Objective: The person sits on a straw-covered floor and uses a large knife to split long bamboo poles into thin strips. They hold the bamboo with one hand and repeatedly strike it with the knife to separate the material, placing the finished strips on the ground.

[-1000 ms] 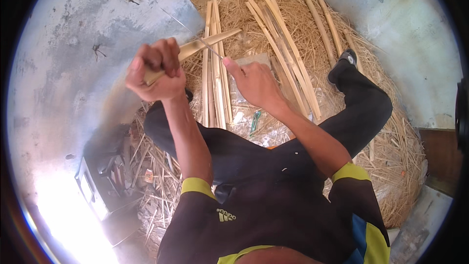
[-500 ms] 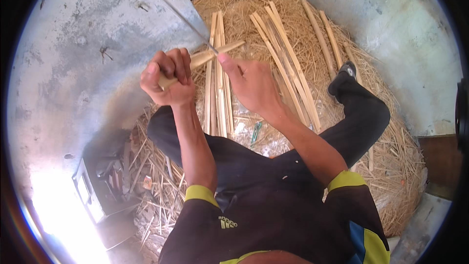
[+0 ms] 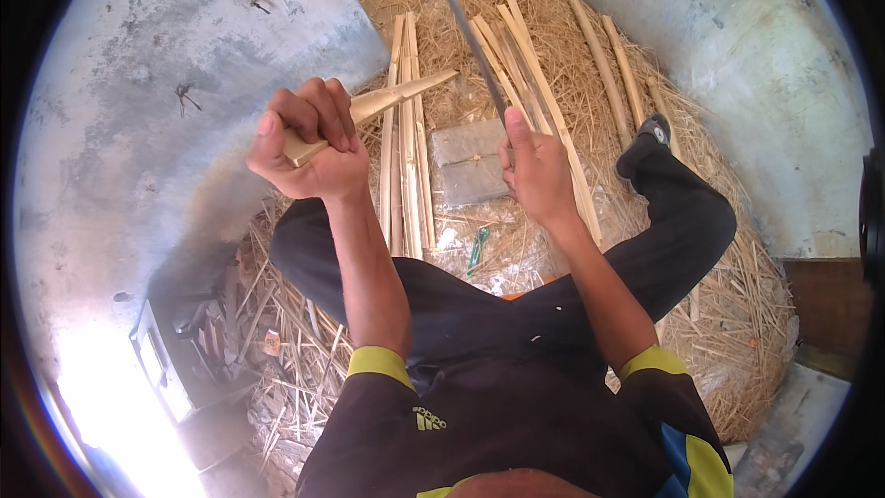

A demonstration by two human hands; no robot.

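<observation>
My left hand [image 3: 313, 143] is closed round a pale split bamboo strip [image 3: 401, 97], whose tapered end points up to the right. Its other end sticks out near my thumb. In my right hand [image 3: 539, 171] is a long, narrow dark-bladed knife [image 3: 461, 28], thumb lying up along the blade and the handle hidden in my fist. The blade slants up to the left, apart from the bamboo strip. Below and between my hands lies a flat grey block [image 3: 475, 161] on the ground.
Split bamboo strips [image 3: 412, 175] lie beyond my left knee, with more strips [image 3: 544, 92] to the right. Round poles [image 3: 599, 60] rest farther right. Shavings [image 3: 719, 314] cover the floor. A small green object [image 3: 477, 249] lies between my legs. Pale walls [image 3: 212, 46] stand on both sides.
My right hand has moved right, and the knife has swung away from the bamboo strip it crossed. My left hand has shifted slightly left with the strip. The grey block has come into sight.
</observation>
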